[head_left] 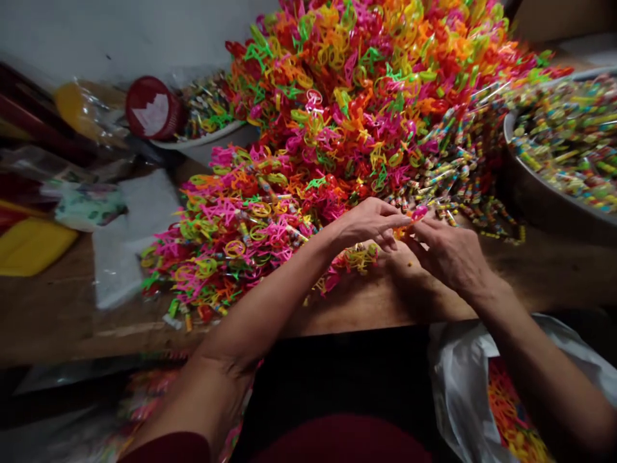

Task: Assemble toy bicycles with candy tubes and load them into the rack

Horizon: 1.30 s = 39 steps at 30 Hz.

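Note:
My left hand (369,223) and my right hand (448,251) meet above the front part of the wooden table (357,308). Between their fingertips is a small pink and orange plastic piece (417,214), and the fingers of both hands are closed on it. Behind them rises a large heap of bright plastic pieces (337,122) in pink, orange, yellow, green and red. Just beyond my right hand lie many thin wrapped candy tubes (453,173). Small yellow-green pieces (359,258) rest on the wood below my left hand.
A metal basin (535,183) of candy tubes stands at the right. At the left are a red round lid (149,108), another filled bowl (212,143), plastic bags (130,238) and a yellow item (36,247). A white sack (465,399) with colourful pieces sits below the table edge.

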Each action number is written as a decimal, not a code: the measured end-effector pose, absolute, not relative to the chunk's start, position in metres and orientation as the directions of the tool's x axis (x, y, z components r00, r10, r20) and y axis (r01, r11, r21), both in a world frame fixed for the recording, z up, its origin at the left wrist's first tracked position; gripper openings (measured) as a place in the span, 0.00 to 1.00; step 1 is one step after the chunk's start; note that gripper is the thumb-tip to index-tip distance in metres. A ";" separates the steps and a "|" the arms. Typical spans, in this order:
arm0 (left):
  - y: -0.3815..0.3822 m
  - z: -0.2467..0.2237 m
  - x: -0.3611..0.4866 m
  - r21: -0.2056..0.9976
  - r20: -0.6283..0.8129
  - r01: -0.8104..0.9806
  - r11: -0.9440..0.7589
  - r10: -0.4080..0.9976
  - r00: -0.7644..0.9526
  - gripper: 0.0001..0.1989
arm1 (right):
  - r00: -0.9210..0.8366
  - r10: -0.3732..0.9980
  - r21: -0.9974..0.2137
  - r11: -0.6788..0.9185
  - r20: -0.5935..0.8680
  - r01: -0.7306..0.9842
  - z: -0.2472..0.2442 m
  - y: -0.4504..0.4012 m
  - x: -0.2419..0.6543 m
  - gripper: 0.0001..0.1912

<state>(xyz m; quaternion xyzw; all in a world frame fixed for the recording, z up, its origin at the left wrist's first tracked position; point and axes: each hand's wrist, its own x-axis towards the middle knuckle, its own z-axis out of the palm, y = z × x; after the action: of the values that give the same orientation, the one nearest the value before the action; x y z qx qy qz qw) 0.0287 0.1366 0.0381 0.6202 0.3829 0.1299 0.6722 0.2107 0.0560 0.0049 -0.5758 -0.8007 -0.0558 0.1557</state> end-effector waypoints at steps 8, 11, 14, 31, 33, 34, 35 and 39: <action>0.118 0.025 0.021 0.897 -0.387 0.040 0.439 0.742 0.548 0.05 | -0.186 0.878 -0.489 0.409 0.442 0.771 -0.007 0.035 0.197 0.18; 0.114 0.023 0.022 0.833 -0.466 -0.021 0.553 0.721 0.513 0.04 | -0.070 0.882 -0.588 0.368 0.466 0.721 -0.013 0.024 0.202 0.24; 0.106 0.020 0.020 0.791 -0.485 -0.069 0.608 0.691 0.536 0.06 | -0.017 0.921 -0.709 0.311 0.389 0.632 -0.017 0.018 0.207 0.20; 0.073 0.013 0.013 0.579 -0.479 -0.188 0.793 0.518 0.709 0.04 | 0.155 0.915 -0.915 0.333 0.372 0.227 -0.023 0.003 0.185 0.05; 0.068 0.011 0.016 0.522 -0.472 -0.250 0.815 0.520 0.712 0.04 | 0.240 0.890 -0.917 0.344 0.387 0.202 -0.026 -0.002 0.179 0.06; 0.066 0.009 0.017 0.496 -0.468 -0.276 0.823 0.521 0.713 0.03 | 0.283 0.880 -0.922 0.339 0.381 0.186 -0.028 -0.004 0.177 0.07; 0.064 0.008 0.018 0.477 -0.464 -0.292 0.829 0.520 0.717 0.03 | 0.315 0.873 -0.927 0.335 0.373 0.171 -0.029 -0.006 0.174 0.07; 0.058 0.004 0.016 0.473 -0.455 -0.278 0.836 0.502 0.736 0.04 | 0.280 0.863 -0.907 0.383 0.420 0.177 -0.024 -0.008 0.171 0.06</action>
<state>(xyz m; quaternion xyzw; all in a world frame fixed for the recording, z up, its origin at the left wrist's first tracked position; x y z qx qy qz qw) 0.0164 0.0583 0.0040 0.1905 0.2940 0.2137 0.9119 0.1707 -0.0076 -0.0241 -0.4854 -0.5358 0.2698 0.6359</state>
